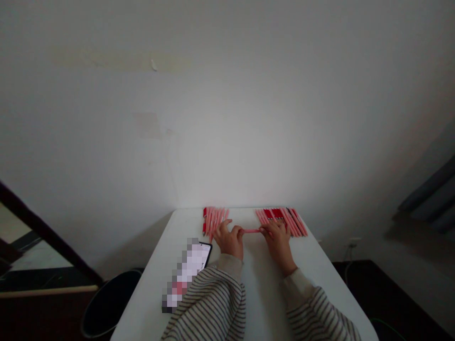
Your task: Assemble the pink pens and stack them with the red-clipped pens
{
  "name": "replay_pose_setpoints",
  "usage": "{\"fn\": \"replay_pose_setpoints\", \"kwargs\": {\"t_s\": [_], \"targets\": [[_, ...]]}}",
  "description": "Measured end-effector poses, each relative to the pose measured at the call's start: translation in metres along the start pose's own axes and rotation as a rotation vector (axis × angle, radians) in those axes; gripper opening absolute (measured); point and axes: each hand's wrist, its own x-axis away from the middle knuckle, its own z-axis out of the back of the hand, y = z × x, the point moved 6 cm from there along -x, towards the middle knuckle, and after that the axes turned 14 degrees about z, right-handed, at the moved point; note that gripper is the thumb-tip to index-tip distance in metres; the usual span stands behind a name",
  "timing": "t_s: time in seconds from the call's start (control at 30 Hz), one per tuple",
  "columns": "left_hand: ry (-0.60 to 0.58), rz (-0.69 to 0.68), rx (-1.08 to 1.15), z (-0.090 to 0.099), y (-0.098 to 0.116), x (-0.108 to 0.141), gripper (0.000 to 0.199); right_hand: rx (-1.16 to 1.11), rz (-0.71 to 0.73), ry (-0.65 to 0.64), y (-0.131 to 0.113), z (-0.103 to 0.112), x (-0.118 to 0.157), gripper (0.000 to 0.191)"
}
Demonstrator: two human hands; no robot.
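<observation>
A slim pink pen (251,231) is held level between my two hands above the white table. My left hand (228,241) pinches its left end between thumb and finger, with the other fingers raised. At its right end, my right hand (277,240) closes on it with the fingertips. Just beyond my left hand lies a row of pink pens (215,218), a few red and black parts at its left side. Behind my right hand is a second group of pink pens (295,223), with red pieces (273,213) among them. My fingers partly cover both groups.
The white table (259,303) stands against a pale wall (227,118). A phone (192,270), its screen blurred out, lies left of my left forearm. On the floor to the left is a dark bin (110,303). Dark grey fabric (432,194) hangs at the right.
</observation>
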Motion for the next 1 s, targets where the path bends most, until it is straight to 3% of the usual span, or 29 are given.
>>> {"fn": "replay_pose_setpoints", "kwargs": {"t_s": [0.2, 0.5, 1.0], "targets": [[0.005, -0.069, 0.041, 0.0058, 0.0069, 0.0004, 0.015, 0.011, -0.021, -0.066, 0.0028, -0.0029, 0.0008, 0.038], [-0.022, 0.026, -0.039, 0.0044, 0.0044, -0.0017, 0.017, -0.002, 0.015, 0.005, -0.0020, 0.0042, -0.0024, 0.034], [-0.070, -0.042, -0.006, 0.0015, 0.0003, -0.0033, 0.023, -0.036, -0.060, -0.064, 0.0040, -0.0019, 0.0009, 0.031]]}}
